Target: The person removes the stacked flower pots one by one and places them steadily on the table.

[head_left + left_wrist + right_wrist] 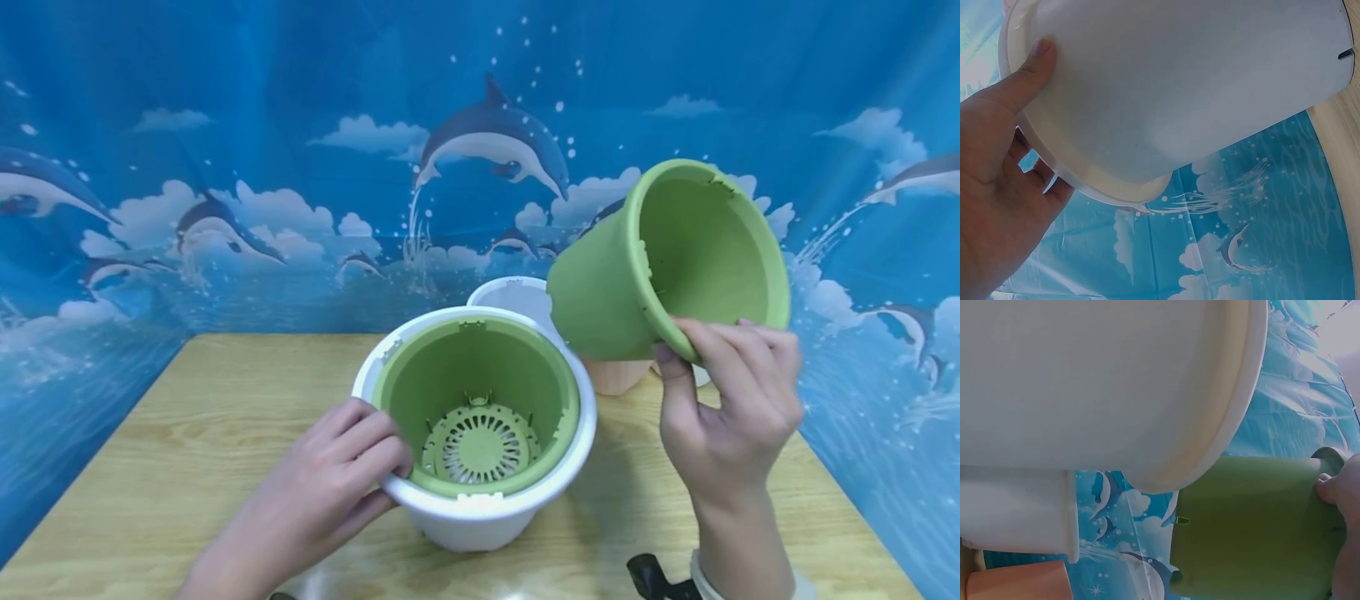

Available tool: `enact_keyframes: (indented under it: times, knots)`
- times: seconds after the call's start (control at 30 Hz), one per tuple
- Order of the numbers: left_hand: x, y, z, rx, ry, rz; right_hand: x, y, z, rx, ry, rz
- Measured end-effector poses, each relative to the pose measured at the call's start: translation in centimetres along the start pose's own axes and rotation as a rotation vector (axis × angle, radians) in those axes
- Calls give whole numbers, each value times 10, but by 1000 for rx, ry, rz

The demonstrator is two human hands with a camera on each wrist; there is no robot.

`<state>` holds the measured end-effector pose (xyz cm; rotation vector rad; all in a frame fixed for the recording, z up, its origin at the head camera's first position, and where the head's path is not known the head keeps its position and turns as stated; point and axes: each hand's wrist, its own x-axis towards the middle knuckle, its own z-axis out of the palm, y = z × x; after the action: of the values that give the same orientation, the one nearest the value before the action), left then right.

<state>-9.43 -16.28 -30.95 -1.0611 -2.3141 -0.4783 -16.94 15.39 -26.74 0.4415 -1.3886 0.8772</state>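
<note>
A large white flowerpot (471,532) stands on the table with a green slotted-bottom inner pot (468,358) nested inside. My left hand (341,462) grips its near-left rim, fingers over the edge and thumb against the outer wall (1166,81). To the right, my right hand (738,400) pinches the lower rim of a second green pot (600,283) between thumb and fingers. This pot is held up in the air, tipped on its side with its mouth toward me and to the right. Its inside shows no contents.
Behind the nested pots stands another white pot (513,293), partly hidden. An orange-brown pot (1019,582) is beside it, under the raised green pot in the head view. A dolphin-print curtain (300,100) surrounds the wooden table (247,392). A black object (651,575) shows near my right wrist.
</note>
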Motion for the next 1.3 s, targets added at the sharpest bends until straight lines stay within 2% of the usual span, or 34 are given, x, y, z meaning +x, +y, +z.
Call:
enact_keyframes:
  times: [0.27, 0.43, 0.67, 0.9, 1.13, 1.3]
  knots:
    - [1, -1, 1, 11, 27, 22, 2, 6, -7, -72, -85, 1]
    - [1, -1, 0, 4, 15, 13, 2, 10, -13, -115, -151, 23]
    - [0, -1, 1, 3, 4, 2, 3, 11, -18, -196, -164, 44]
    - [0, -1, 1, 21, 33, 25, 8, 17, -24, -265, -164, 58]
    - [0, -1, 0, 8, 21, 7, 15, 25, -37, -365, -236, 95]
    - [1, -1, 1, 17, 40, 28, 16, 30, -42, -431, -265, 128]
